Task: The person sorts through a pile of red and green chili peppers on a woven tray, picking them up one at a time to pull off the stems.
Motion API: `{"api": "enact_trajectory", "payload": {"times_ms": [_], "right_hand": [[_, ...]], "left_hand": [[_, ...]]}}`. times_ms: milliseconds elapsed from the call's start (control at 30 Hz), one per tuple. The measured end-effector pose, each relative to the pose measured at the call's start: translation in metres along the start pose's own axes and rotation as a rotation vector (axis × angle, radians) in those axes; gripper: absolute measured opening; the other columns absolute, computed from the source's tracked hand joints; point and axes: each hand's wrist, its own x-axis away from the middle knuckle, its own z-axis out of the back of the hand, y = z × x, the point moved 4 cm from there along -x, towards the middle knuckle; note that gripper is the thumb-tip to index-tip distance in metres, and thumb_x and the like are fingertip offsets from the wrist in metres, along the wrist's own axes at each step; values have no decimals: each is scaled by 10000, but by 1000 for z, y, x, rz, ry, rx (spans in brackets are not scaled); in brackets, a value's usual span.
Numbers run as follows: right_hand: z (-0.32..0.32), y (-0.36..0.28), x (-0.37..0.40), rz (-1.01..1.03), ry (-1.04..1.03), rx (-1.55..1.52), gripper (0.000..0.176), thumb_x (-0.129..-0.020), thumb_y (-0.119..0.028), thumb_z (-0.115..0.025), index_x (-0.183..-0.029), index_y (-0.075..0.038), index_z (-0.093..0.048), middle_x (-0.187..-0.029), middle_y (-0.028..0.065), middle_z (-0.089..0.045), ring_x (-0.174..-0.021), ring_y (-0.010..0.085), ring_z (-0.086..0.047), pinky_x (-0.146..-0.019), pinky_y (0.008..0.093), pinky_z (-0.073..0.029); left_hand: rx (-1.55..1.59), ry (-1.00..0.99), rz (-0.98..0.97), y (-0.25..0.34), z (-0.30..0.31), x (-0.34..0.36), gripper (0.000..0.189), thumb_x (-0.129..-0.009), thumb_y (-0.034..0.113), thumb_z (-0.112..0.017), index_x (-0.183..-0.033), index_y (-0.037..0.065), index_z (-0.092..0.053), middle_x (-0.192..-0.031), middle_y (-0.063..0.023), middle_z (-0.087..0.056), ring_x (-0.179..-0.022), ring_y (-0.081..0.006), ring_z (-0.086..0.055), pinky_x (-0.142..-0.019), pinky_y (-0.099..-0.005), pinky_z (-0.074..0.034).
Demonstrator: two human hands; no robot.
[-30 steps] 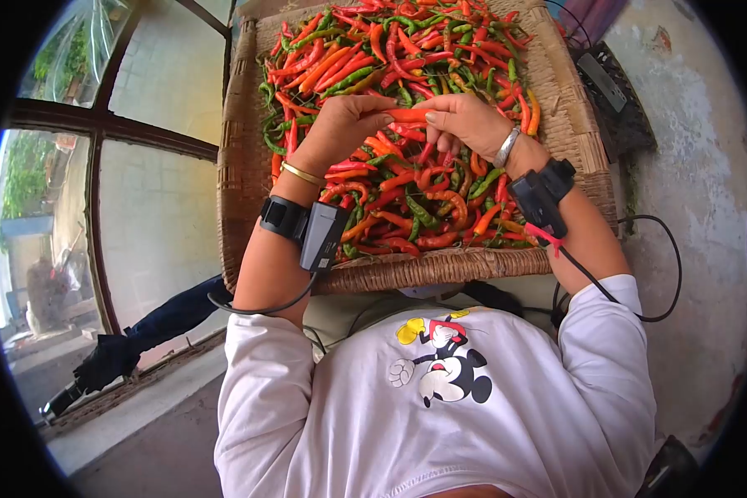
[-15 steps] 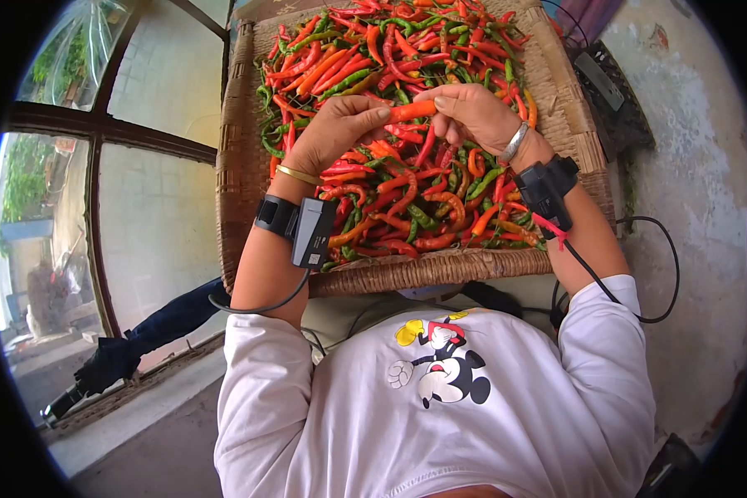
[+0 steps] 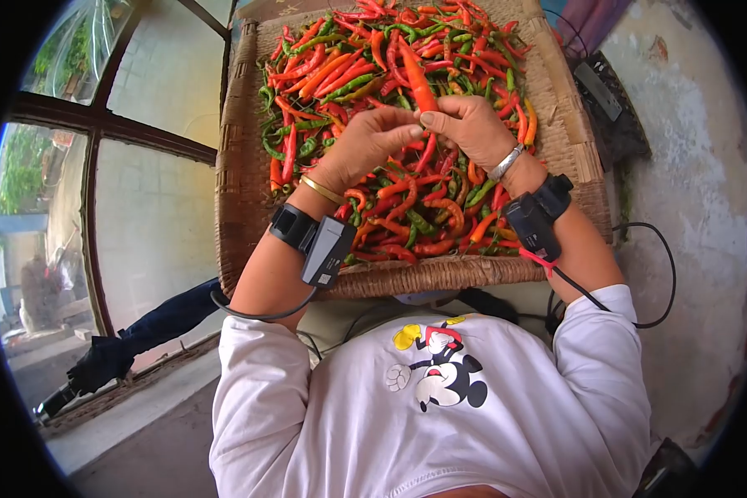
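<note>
A large red chili pepper points up and away from me, its base between my hands. My right hand is closed, pinching that base between thumb and fingers. My left hand has its thumb and fingertips pressed together at the stem end, touching the right fingertips. The stem itself is mostly hidden by the fingers. Below both hands lies a heap of red, orange and green chili peppers in a flat woven tray.
Left of the tray is a framed window, with a dark folded umbrella leaning below it. A worn wall stands on the right. Cables run from the devices strapped to my wrists. A dark object sits beside the tray's right edge.
The pepper has turned from lying crosswise between my hands to pointing away from me. Both hands have come closer together and slightly nearer to me, the left shifting right to the stem end.
</note>
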Motion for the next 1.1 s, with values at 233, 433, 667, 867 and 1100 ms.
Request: {"api": "enact_trajectory", "payload": {"times_ms": [233, 433, 667, 867, 1100], "right_hand": [[-5, -4, 4, 41, 3, -38, 205, -809, -219, -597, -821, -15, -584, -658, 30, -580, -553, 75, -532, -493, 218, -433], [-1, 41, -2, -421, -66, -672, 272, -830, -327, -551, -720, -79, -542, -568, -3, -517, -432, 72, -445, -370, 213, -312], [52, 17, -29, -269, -45, -336, 287, -846, -333, -535, -744, -65, -549, -563, -1, -532, -418, 62, -449, -341, 201, -302], [90, -14, -65, 16, 207, -627, 271, -860, -298, -532, -910, -33, -558, -768, 58, -604, -674, 96, -584, -505, 208, -464], [46, -1, -28, -136, -31, 319, 315, -794, -240, -594, -1016, -18, -564, -872, 72, -610, -747, 153, -595, -604, 292, -482]], "left_hand": [[-277, -48, 19, -5, -17, 2, 214, -855, 230, -560, -867, 24, -618, -657, 27, -568, -587, -27, -488, -520, -183, -405], [-735, -11, -351, 6, -19, 3, 186, -793, 195, -589, -850, 20, -620, -639, -116, -592, -564, -240, -555, -547, -336, -446], [-829, 99, -243, -1, -15, 4, 303, -734, 202, -617, -976, 26, -570, -699, -154, -605, -693, -309, -591, -624, -399, -461], [-926, -35, -386, -8, -26, 6, 251, -734, 121, -564, -968, 30, -582, -650, -138, -582, -621, -298, -582, -577, -367, -455], [-985, -51, -342, -16, -26, 4, 227, -729, 129, -561, -932, 36, -593, -663, -143, -576, -640, -303, -577, -585, -380, -452]]}}
